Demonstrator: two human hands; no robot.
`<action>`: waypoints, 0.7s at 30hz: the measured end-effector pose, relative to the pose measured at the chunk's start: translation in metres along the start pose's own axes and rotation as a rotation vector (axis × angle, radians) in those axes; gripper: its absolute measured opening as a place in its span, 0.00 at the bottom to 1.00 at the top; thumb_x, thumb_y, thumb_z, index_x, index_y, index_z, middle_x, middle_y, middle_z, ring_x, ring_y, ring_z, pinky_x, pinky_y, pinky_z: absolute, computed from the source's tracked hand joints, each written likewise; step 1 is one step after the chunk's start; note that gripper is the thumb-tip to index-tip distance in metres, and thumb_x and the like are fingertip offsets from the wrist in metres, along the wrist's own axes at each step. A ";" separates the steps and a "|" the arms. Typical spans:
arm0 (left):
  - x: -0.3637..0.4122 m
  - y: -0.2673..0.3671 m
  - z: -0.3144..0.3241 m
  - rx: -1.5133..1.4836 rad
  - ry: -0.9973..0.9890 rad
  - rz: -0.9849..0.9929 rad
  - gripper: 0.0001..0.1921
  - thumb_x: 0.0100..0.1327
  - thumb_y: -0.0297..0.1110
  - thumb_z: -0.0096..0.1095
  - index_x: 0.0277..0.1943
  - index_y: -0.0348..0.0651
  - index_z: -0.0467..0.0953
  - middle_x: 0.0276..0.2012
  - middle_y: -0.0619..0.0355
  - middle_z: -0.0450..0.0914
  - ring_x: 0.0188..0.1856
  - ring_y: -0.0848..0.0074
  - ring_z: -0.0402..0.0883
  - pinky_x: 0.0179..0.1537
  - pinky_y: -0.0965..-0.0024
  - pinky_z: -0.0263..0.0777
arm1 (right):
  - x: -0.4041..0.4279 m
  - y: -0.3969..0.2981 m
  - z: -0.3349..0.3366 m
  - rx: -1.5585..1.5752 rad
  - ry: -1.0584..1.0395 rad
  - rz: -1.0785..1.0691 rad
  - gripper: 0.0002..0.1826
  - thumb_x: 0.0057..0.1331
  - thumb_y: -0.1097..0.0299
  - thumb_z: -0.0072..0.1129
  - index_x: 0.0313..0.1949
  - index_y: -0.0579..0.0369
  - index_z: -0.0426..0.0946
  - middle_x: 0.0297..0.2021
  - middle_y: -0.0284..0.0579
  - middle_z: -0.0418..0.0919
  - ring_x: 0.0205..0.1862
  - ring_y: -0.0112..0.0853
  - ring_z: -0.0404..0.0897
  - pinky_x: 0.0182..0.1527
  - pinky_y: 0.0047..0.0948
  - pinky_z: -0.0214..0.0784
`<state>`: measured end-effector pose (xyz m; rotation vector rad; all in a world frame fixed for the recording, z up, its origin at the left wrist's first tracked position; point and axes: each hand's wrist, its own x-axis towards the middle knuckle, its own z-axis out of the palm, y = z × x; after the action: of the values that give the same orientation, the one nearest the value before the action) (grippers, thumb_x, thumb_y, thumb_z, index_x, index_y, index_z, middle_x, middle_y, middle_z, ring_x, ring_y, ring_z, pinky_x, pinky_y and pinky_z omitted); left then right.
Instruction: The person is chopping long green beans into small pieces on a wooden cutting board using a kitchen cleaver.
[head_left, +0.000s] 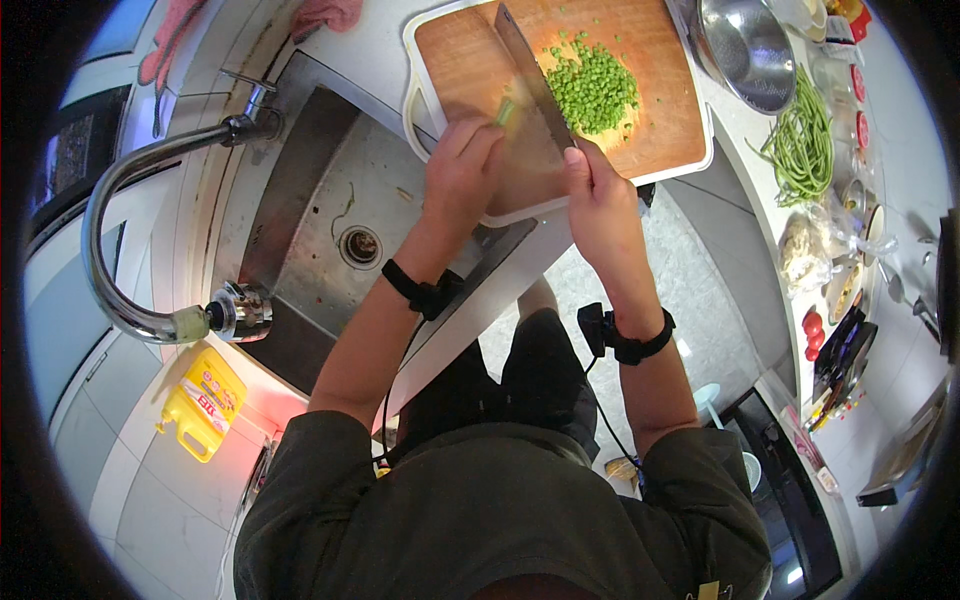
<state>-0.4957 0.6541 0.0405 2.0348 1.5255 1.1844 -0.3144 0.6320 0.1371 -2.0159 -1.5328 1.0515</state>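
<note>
My right hand (604, 202) is closed round the handle end of a broad-bladed kitchen knife (534, 79), whose blade lies across a wooden cutting board with a pale rim (664, 45). To the right of the blade is a heap of chopped green beans (592, 86), with a few loose bits around it. On the left of the blade, my left hand (465, 165) pinches a short bundle of green bean pieces (505, 111) over the board; the bundle is blurred. The knife's handle is mostly hidden in my right hand.
A steel sink (322, 225) with a curved tap (105, 187) lies at left, partly under the board. On the right counter are a metal colander (746, 56), long green beans (802, 146), a plastic bag (806, 251) and small tomatoes (813, 334). A yellow jug (202, 401) stands lower left.
</note>
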 end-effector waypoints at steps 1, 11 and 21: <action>0.003 -0.003 -0.001 -0.010 -0.015 0.008 0.07 0.63 0.22 0.73 0.44 0.37 0.84 0.45 0.50 0.85 0.48 0.54 0.85 0.50 0.58 0.81 | 0.000 -0.002 -0.001 -0.030 -0.006 0.026 0.22 0.85 0.55 0.50 0.62 0.59 0.81 0.43 0.64 0.87 0.49 0.57 0.87 0.55 0.46 0.77; 0.015 -0.011 -0.008 0.020 -0.176 0.072 0.07 0.63 0.23 0.72 0.44 0.38 0.84 0.46 0.52 0.85 0.49 0.55 0.85 0.51 0.57 0.82 | -0.017 -0.012 0.004 -0.019 0.012 -0.165 0.19 0.84 0.57 0.50 0.62 0.55 0.80 0.33 0.65 0.85 0.37 0.64 0.86 0.40 0.58 0.78; 0.016 -0.014 -0.010 0.031 -0.243 0.152 0.09 0.64 0.24 0.71 0.47 0.39 0.83 0.48 0.52 0.85 0.51 0.55 0.84 0.53 0.58 0.81 | -0.010 -0.004 0.010 -0.016 0.047 -0.167 0.20 0.85 0.56 0.47 0.61 0.56 0.79 0.29 0.64 0.84 0.35 0.64 0.85 0.38 0.58 0.75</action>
<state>-0.5113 0.6718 0.0433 2.2544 1.3011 0.9280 -0.3254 0.6230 0.1368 -1.8714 -1.6570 0.9236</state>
